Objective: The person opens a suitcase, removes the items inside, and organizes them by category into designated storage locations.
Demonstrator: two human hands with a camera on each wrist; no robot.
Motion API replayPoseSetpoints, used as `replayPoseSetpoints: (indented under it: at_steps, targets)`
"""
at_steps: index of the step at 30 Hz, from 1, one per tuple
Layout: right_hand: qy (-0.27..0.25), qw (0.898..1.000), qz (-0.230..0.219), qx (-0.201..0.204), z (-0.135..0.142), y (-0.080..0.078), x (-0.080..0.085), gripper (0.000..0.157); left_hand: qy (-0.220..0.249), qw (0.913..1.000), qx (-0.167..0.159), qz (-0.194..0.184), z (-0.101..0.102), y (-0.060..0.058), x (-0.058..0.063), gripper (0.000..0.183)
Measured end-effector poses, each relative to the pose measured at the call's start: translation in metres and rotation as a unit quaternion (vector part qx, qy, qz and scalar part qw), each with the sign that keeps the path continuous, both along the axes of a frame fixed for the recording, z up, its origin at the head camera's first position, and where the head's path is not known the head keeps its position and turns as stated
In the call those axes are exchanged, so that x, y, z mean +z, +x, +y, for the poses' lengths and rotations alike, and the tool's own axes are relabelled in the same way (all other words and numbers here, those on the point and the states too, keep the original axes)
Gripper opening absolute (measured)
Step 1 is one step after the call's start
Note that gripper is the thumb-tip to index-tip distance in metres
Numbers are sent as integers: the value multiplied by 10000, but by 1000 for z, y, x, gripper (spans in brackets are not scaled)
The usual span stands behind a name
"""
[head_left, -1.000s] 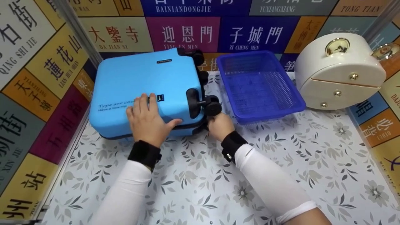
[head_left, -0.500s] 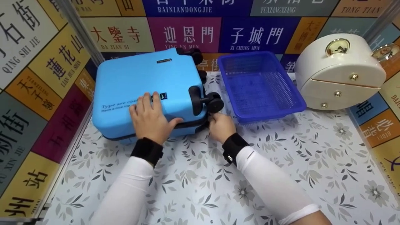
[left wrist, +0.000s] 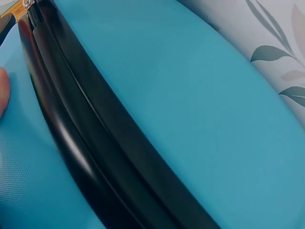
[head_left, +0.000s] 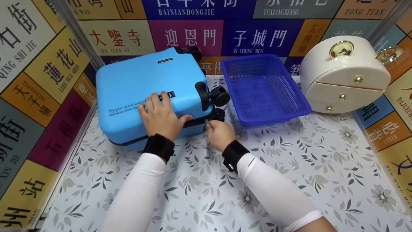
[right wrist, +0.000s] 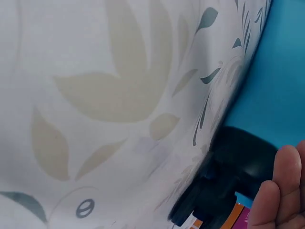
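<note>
A light blue hard-shell suitcase point(head_left: 151, 80) lies flat, its black wheels point(head_left: 220, 96) toward the right. My left hand point(head_left: 162, 116) rests on its top shell near the front edge, fingers extended and thumb spread. At the front right corner, my right hand point(head_left: 221, 133) pinches a small metal zipper pull point(head_left: 207, 121) between thumb and curled fingers. The black zipper band point(left wrist: 95, 129) runs along the suitcase side in the left wrist view. In the right wrist view, fingertips point(right wrist: 286, 167) show beside a black corner guard point(right wrist: 245, 155).
A blue plastic basket point(head_left: 236, 106) stands right of the suitcase. Beyond it is a cream rounded case point(head_left: 341, 72) with gold knobs. The table point(head_left: 199, 193) has a leaf-patterned cover, and panels with printed characters point(head_left: 186, 37) enclose the back and sides.
My right hand has come left and slightly nearer, from under the wheel round to the front corner, with the zipper pull. The suitcase has turned slightly, and a lower wheel now shows.
</note>
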State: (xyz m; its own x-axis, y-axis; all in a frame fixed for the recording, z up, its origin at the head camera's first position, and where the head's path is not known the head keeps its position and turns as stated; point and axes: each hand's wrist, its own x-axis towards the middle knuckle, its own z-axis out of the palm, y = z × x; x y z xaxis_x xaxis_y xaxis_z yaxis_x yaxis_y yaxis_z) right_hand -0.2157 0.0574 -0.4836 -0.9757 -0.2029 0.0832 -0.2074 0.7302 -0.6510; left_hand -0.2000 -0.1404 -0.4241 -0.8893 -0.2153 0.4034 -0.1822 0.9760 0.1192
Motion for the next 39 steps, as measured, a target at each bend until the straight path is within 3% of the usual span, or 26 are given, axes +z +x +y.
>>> replayPoseSetpoints:
  at_steps: [14, 23, 32, 36, 39]
  targets:
    - [97, 9998, -161, 103, -10, -8, 3, 26, -170, 9994, 225, -195, 14, -15, 3, 123]
    - [171, 9993, -94, 321, -21, -7, 1, 25, -191, 9991, 276, -243, 16, -17, 1, 125]
    - [130, 9975, -465, 514, 1, -6, -1, 28, 50, 9981, 317, -526, 25, -14, 3, 123]
    - [-122, 9998, -92, 116, 22, -6, -2, 26, 129, 9964, 35, -837, 40, -15, 12, 114]
    - [-489, 9961, 697, -245, 35, -9, 7, 25, -108, 9932, -478, -1058, 53, -23, 22, 109]
